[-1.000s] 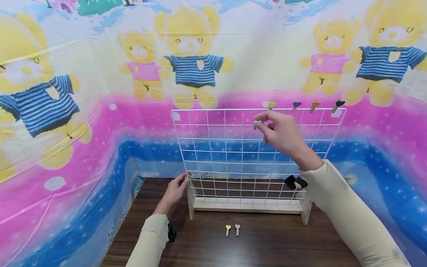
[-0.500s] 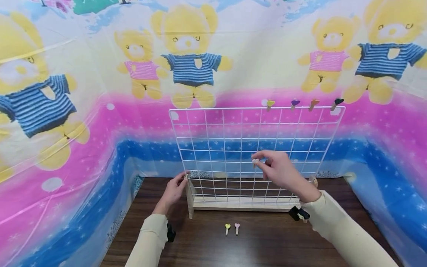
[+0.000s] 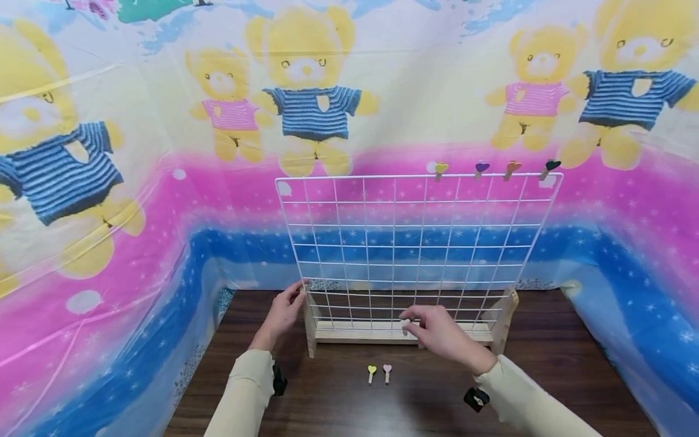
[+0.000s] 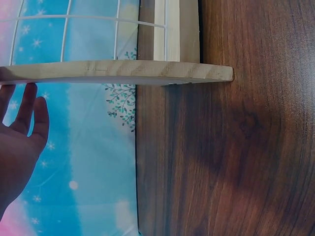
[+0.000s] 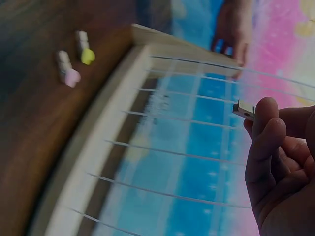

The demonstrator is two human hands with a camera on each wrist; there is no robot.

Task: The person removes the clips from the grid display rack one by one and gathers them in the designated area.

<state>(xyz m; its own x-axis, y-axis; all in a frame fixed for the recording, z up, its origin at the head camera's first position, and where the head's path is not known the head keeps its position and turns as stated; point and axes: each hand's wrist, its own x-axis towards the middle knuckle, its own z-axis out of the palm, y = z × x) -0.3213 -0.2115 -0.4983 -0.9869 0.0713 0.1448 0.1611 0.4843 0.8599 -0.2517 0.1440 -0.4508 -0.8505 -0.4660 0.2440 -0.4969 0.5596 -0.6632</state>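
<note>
My right hand (image 3: 439, 332) pinches a small wooden clothespin with a pale heart (image 3: 405, 326) between thumb and fingertips, in front of the lower part of the white wire grid (image 3: 355, 176). In the right wrist view, only the wooden end of this clothespin (image 5: 244, 109) sticks out past the fingers. At the grid's left side my left hand (image 3: 281, 315) touches the wooden upright; in the left wrist view its fairly straight fingers (image 4: 39, 120) meet the outer face of that upright (image 4: 118, 71). The left thumb is out of the left wrist view.
On the dark wooden table (image 3: 327, 406) lie a yellow-heart clothespin (image 3: 372, 372) and a pink-heart clothespin (image 3: 387, 371). Yellow (image 3: 441, 169), purple (image 3: 482, 167), orange (image 3: 512, 169) and dark green (image 3: 551, 167) heart clothespins are clipped along the grid's top bar. Behind hangs a bear-print cloth (image 3: 409, 115).
From near the grid's top bar, my right hand has come down to its lower part, still pinching the pale-heart clothespin. My left hand has stayed at the upright.
</note>
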